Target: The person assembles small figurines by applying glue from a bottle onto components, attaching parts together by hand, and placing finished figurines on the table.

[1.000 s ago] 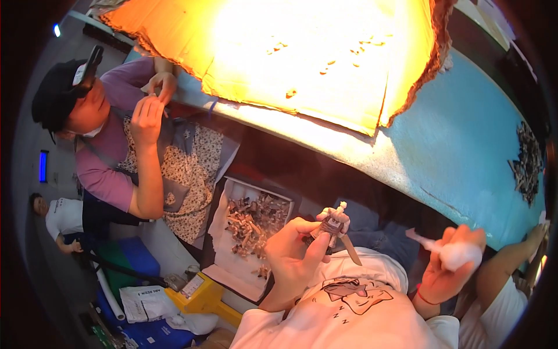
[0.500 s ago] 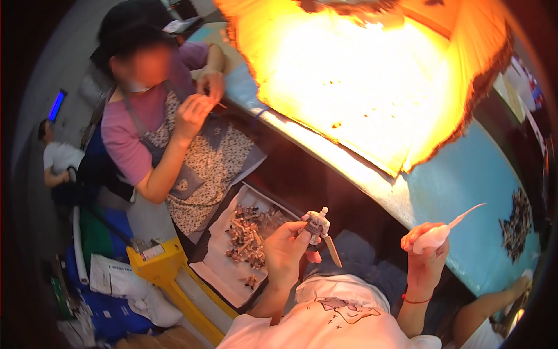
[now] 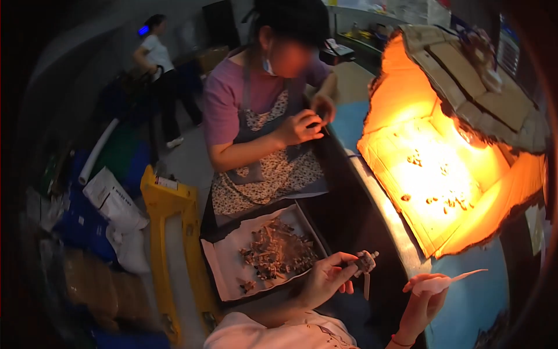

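Tray point(image 3: 224, 264) first: a shallow dark one lined with pale paper, sitting low between the two seated people, just left of the counter point(image 3: 401, 244) edge. A loose heap of small brownish-grey pieces point(image 3: 276, 253) lies in it, thickest toward the right half; the left part of the paper is mostly bare, with a few stray bits near the front corner.

The person's left hand point(image 3: 325, 279) is held just beside the tray's right edge, grip pinched on a small grey metal part point(image 3: 365, 264) with a thin pin hanging down from it; thumb and forefinger close around its body. The right hand point(image 3: 424, 294) is raised over the counter's rim, fingers curled shut around a white dispenser point(image 3: 444, 282) whose long thin tip points off to the right. The two hands are near each other but not touching.

On the counter stands a torn cardboard box point(image 3: 465, 104), open toward us and glowing orange from a bright lamp inside. Small dark pieces point(image 3: 442, 198) lie scattered on its lit cardboard floor.

Across the tray sits a co-worker point(image 3: 261, 116) in a purple shirt and patterned apron, both hands together at something too small to tell. A yellow stand point(image 3: 165, 232) is left of the tray, white sacks point(image 3: 113, 203) beyond it.
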{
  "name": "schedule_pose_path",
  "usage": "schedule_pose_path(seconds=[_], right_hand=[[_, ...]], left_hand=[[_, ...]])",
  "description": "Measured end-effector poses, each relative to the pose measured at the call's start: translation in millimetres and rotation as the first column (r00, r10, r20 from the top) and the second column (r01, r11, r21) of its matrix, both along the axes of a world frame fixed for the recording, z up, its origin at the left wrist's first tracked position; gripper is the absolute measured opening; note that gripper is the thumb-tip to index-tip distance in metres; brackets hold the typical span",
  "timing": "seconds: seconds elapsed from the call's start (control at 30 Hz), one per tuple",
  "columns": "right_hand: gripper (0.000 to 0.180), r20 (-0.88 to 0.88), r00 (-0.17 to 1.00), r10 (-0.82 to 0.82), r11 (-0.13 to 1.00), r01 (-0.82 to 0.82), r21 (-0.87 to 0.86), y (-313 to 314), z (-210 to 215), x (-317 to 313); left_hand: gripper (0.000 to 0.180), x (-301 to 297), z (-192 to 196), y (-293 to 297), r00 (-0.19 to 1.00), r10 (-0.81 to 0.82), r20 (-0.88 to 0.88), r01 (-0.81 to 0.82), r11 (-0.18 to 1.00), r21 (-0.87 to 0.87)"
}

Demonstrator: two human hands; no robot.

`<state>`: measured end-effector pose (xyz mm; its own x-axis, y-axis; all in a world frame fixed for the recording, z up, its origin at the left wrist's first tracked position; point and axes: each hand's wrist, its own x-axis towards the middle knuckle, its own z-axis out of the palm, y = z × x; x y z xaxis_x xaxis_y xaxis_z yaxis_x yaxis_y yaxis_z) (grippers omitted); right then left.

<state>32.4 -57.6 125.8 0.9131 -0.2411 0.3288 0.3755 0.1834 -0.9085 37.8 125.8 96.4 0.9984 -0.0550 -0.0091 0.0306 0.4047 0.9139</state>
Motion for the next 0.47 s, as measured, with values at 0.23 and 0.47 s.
schedule_pose_path(seconds=[0.23,0.47], right_hand=[[0.03,0.012,1.0,-0.022,0.999,0.021,0.043,-11,5,-10],[0.037,0.051,0.996,0.075,0.976,-0.083,0.199,-39,-2,-25]], left_hand=[[0.024,3,6,-15,0.985,-0.164,-0.046,0.166,0.985,0.041],[0.025,6,25,-32,0.937,-0.347,-0.043,0.349,0.929,0.126]])
